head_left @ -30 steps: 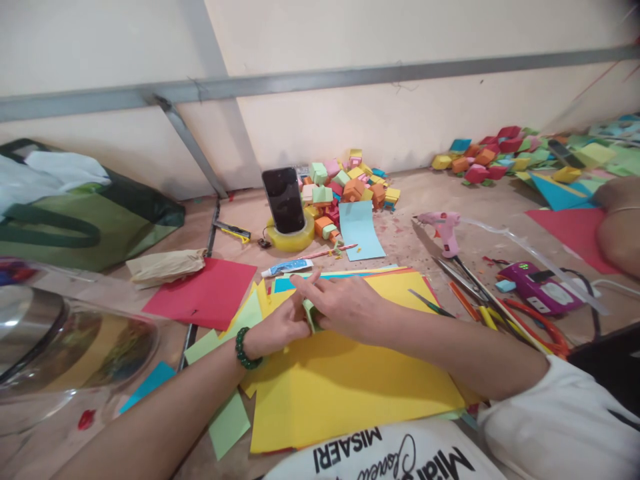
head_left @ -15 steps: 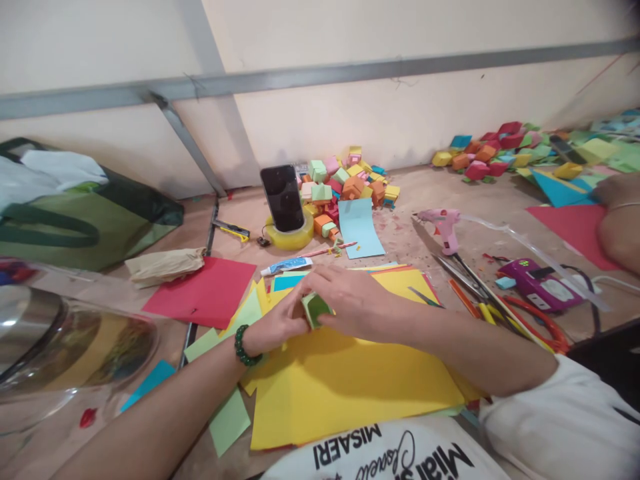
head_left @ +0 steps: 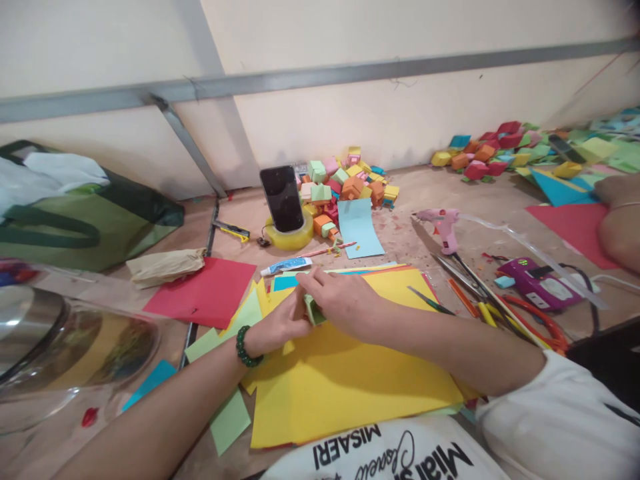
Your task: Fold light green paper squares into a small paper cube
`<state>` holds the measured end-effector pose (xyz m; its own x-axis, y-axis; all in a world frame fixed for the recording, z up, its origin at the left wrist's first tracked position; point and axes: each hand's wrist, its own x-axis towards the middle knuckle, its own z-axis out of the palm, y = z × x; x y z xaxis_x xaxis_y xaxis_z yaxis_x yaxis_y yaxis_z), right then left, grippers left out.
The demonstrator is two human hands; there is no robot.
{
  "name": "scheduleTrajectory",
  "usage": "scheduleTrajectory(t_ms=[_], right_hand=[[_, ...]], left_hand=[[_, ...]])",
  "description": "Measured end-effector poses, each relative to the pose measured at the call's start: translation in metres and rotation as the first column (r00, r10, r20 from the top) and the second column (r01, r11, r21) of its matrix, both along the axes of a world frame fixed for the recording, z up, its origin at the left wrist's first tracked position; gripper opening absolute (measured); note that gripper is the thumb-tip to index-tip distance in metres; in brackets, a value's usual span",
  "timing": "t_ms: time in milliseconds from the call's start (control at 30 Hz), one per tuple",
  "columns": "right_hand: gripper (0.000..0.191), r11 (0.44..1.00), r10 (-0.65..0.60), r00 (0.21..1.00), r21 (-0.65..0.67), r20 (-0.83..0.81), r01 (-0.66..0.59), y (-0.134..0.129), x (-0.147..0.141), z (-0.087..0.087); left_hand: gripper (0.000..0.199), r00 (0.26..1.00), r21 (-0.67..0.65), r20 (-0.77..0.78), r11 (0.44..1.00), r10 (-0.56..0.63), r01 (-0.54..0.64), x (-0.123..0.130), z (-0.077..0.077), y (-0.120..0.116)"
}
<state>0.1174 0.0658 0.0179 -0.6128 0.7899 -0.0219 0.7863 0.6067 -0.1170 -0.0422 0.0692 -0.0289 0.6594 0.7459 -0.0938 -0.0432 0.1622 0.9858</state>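
A small light-green folded paper box (head_left: 314,312) is held between both hands, over yellow paper sheets (head_left: 350,393). My left hand (head_left: 284,319), with a dark green bead bracelet at the wrist, grips the box from the left. Across its top and right side curl the fingers of my right hand (head_left: 343,297), hiding most of it. Just beyond the hands lies a blue-and-white tube (head_left: 286,267). To the right, a slim pointed tool with a dark handle (head_left: 431,301) rests on the yellow paper.
A phone (head_left: 283,200) leans in a tape roll (head_left: 290,239) beside a heap of paper cubes (head_left: 353,187). On the right are a pink glue gun (head_left: 443,223), scissors (head_left: 543,323) and a purple power adapter (head_left: 543,283). A co-worker's arm (head_left: 623,227) reaches in. A clear jar (head_left: 95,340) stands left.
My right hand has shifted slightly left and its fingers have closed further over the green box. The box has turned, so its open dark-green inside shows less.
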Motion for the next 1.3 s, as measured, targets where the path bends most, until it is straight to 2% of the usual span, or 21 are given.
scheduleTrajectory(t_ms=[133, 233, 367, 500, 600, 733, 833, 933, 1033, 1133, 1233, 1300], right_hand=[[0.045, 0.991, -0.130, 0.990, -0.029, -0.053, 0.128, 0.003, -0.002, -0.001], [0.046, 0.984, -0.177, 0.981, -0.027, -0.082, 0.175, 0.008, 0.000, -0.003], [0.040, 0.979, -0.180, 0.971, -0.127, -0.158, 0.161, 0.012, 0.005, 0.001], [0.035, 0.976, -0.145, 0.963, -0.196, -0.228, 0.100, 0.011, 0.008, 0.007], [0.031, 0.983, -0.148, 0.954, -0.145, -0.260, 0.113, 0.010, 0.007, 0.006], [0.023, 0.988, -0.151, 0.956, -0.004, -0.252, 0.155, 0.007, 0.006, 0.000], [0.022, 0.992, -0.081, 0.964, 0.074, -0.254, 0.103, 0.004, 0.006, -0.004], [0.022, 0.983, 0.002, 0.959, 0.175, -0.285, 0.050, 0.002, 0.008, -0.006], [0.021, 0.950, 0.109, 0.946, 0.312, -0.306, -0.009, 0.003, 0.009, -0.004], [0.022, 0.902, 0.275, 0.917, 0.409, -0.288, -0.142, 0.005, 0.011, 0.001], [0.020, 0.868, 0.389, 0.893, 0.414, -0.227, -0.273, 0.005, 0.013, 0.002], [0.029, 0.873, 0.404, 0.895, 0.373, -0.189, -0.315, 0.005, 0.014, 0.000]], left_hand=[[0.091, 0.989, 0.034, 0.026, 0.989, 0.146, -0.147, 0.005, -0.002, -0.001], [0.092, 0.969, -0.010, -0.031, 0.969, 0.245, -0.245, 0.004, -0.004, 0.000], [0.071, 0.968, -0.055, -0.114, 0.971, 0.224, -0.231, -0.005, -0.003, 0.005], [0.055, 0.978, -0.131, -0.066, 0.970, 0.199, -0.207, -0.012, 0.001, 0.006], [0.054, 0.983, -0.195, 0.015, 0.965, 0.183, -0.177, -0.012, 0.004, 0.006], [0.045, 0.974, -0.198, 0.103, 0.963, 0.203, -0.180, -0.013, 0.004, 0.007], [0.037, 0.962, -0.197, 0.135, 0.958, 0.239, -0.210, -0.015, 0.001, 0.009], [0.039, 0.958, -0.199, 0.156, 0.958, 0.242, -0.209, -0.016, -0.002, 0.009], [0.038, 0.952, -0.207, 0.183, 0.956, 0.246, -0.207, -0.014, -0.006, 0.009], [0.039, 0.945, -0.243, 0.195, 0.946, 0.262, -0.213, -0.013, -0.008, 0.009], [0.040, 0.948, -0.277, 0.170, 0.937, 0.268, -0.215, -0.012, -0.009, 0.007], [0.042, 0.958, -0.297, 0.144, 0.934, 0.248, -0.197, -0.012, -0.010, 0.006]])
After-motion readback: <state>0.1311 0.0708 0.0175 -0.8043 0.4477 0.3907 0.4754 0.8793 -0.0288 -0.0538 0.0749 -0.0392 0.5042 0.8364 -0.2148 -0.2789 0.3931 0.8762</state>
